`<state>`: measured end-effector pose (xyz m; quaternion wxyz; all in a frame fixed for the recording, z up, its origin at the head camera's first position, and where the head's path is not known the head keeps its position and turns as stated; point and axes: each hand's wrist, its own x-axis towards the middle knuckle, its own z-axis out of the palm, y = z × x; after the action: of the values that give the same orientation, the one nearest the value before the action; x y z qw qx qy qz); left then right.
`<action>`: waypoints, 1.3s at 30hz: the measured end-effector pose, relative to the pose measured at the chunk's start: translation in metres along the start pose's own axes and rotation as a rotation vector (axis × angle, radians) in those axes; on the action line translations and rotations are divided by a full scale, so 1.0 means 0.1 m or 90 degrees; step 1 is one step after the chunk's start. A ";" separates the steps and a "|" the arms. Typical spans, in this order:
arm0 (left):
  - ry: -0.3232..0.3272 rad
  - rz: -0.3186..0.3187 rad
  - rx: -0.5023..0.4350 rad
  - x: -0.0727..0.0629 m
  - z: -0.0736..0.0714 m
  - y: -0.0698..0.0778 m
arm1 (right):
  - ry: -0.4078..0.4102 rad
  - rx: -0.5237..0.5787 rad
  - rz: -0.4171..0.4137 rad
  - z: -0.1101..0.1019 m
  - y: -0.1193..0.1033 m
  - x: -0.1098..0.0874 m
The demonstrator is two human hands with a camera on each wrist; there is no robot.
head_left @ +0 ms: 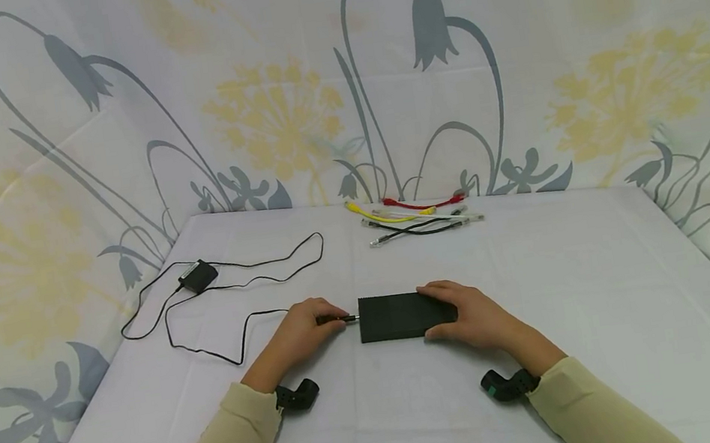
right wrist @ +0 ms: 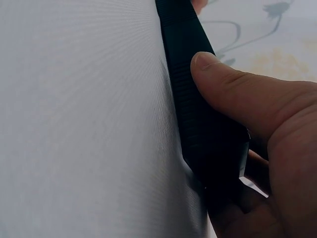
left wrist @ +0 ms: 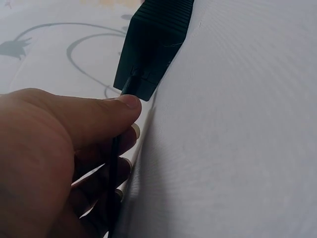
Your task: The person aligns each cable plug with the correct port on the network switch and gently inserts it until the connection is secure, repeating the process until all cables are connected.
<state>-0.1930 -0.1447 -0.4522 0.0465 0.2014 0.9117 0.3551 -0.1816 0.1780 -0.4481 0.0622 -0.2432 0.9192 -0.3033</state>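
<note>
left grip (head_left: pixel 307 326): pinching slim black silver-tipped cable plug (left wrist: pixel 131 85) at left end of ribbed black rectangular box (head_left: pixel 390 317); right grip (head_left: pixel 468 314): holding box's right end; box position: on white cloth-covered desk (head_left: pixel 424 424)

flower-patterned backdrop (head_left: pixel 272 21) stands behind the white-covered table (head_left: pixel 580 273).

The white table (head_left: pixel 575 281) bears box (head_left: pixel 390 317), adapter (head_left: pixel 198 277) and cables (head_left: pixel 405 219).
</note>
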 end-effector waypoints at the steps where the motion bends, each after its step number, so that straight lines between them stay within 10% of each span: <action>1: 0.000 -0.001 -0.003 0.00 0.00 0.00 | 0.001 -0.001 -0.001 0.00 0.00 0.00; 39: -0.008 -0.015 -0.056 -0.01 0.01 0.03 | 0.006 -0.016 -0.034 0.02 0.03 -0.01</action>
<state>-0.1904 -0.1427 -0.4506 0.0649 0.1904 0.8972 0.3932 -0.1813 0.1794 -0.4509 0.0468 -0.2672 0.9163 -0.2947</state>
